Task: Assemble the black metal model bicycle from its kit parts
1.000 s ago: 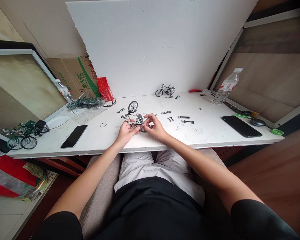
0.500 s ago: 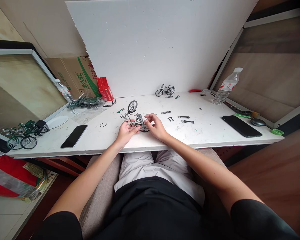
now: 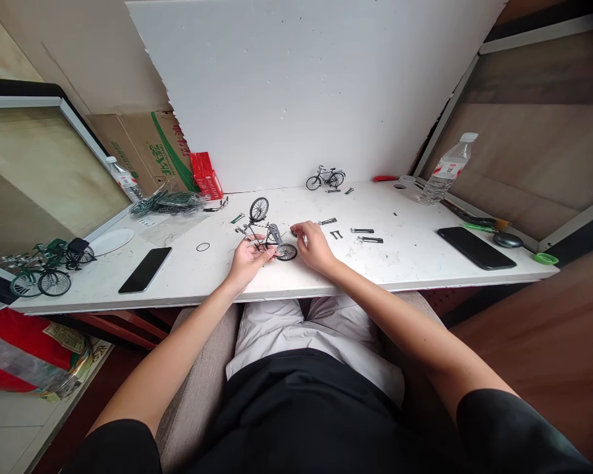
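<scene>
Pinching the bike (image 3: 275, 232) w/ my L hand (image 3: 248, 261), thumb & fingers closed about its mid part, above the table (image 3: 212, 280) near the front edge. One wheel (image 3: 259, 209) sticks up at the far end; the other wheel (image 3: 287, 252) sits between my hands. My R hand (image 3: 314, 247) is just right of it, apart, fingers bent & close tog.; can't tell if the tips pinch a dark bit. Loose parts (image 3: 362, 231) lie farther R, a ring (image 3: 203, 247) L.
</scene>
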### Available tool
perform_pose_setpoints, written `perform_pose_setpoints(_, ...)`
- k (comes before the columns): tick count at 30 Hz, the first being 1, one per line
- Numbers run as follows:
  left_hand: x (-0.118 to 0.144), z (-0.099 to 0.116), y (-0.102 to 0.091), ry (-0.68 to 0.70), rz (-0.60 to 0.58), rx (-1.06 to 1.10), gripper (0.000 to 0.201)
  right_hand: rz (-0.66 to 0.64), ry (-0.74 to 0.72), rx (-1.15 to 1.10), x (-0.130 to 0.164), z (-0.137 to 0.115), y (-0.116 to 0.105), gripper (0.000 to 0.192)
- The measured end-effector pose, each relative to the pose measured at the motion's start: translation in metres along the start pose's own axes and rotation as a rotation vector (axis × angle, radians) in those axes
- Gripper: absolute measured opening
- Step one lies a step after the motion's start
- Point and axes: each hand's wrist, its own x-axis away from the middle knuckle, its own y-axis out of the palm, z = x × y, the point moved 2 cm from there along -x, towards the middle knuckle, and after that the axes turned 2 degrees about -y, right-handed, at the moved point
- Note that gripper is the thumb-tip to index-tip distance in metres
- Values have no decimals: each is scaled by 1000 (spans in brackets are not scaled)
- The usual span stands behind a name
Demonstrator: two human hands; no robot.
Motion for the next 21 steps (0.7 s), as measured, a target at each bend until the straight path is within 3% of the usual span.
perform_pose_setpoints(4,-1,-1,-1,5,21,-1,78,-111,89,276,-11,18,-28,51)
perform_pose_setpoints(10,-2,-2,-2,2,28,4,79,-234,231,344,-17,59,-55,46)
perform_pose_setpoints(14,-3,-4,-4,-2,63,-2,78,-256,146,255,-12,64,-45,40)
perform_pose_setpoints(18,-5,-7,-5,8,86,7,78,-265,-68,189,-8,42,-28,38)
perform_pose_setpoints(21,-6,-8,-5,-3,106,19,77,-308,-142,215,-11,23,-18,37)
